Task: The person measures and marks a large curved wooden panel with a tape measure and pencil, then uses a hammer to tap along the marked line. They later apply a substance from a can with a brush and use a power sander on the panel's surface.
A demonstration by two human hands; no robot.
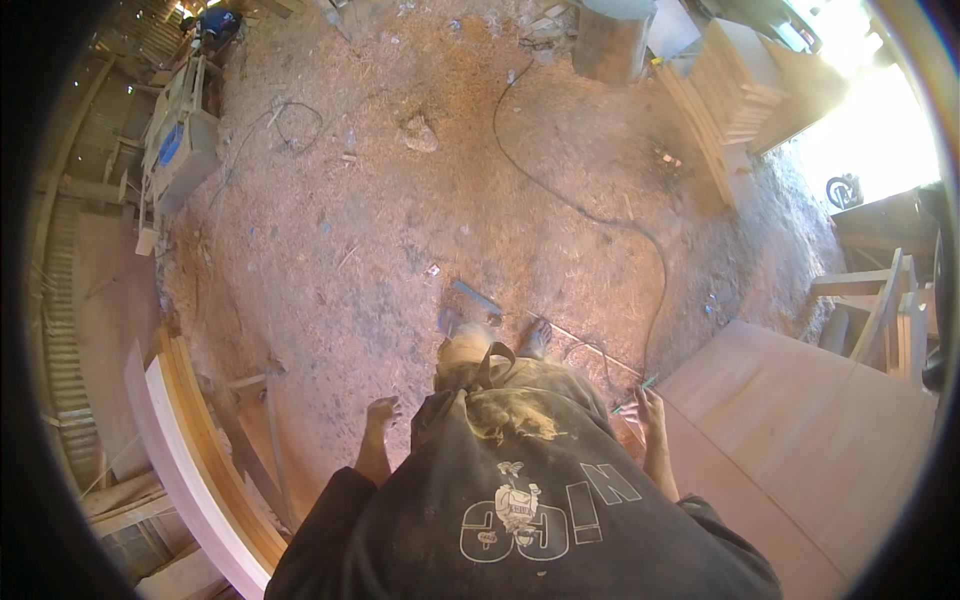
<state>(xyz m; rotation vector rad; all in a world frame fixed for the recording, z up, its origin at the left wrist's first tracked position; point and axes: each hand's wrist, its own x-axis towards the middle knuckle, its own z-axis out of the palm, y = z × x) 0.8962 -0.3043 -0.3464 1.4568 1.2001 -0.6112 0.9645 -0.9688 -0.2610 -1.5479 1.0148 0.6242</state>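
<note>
My left hand point(382, 411) hangs beside my body at the left, fingers loosely bent and a little apart, with nothing visible in them. On the other side, my right hand point(649, 410) is closed around a small, thin green thing point(649, 382), too small to name; its bits show at the fingers. That hand is close to the corner of a large plywood sheet point(790, 430). Before my feet a dark, straight bar point(476, 296) lies on the ground. A long thin stick point(585, 345) lies just right of my right foot.
A black cable point(575, 207) winds over the dusty floor point(380, 220) toward my right side. Long boards point(195, 430) stand at the left. Wooden panels point(735, 85) lean at the far right, near a bright opening. A wooden frame point(885, 300) stands at the right edge.
</note>
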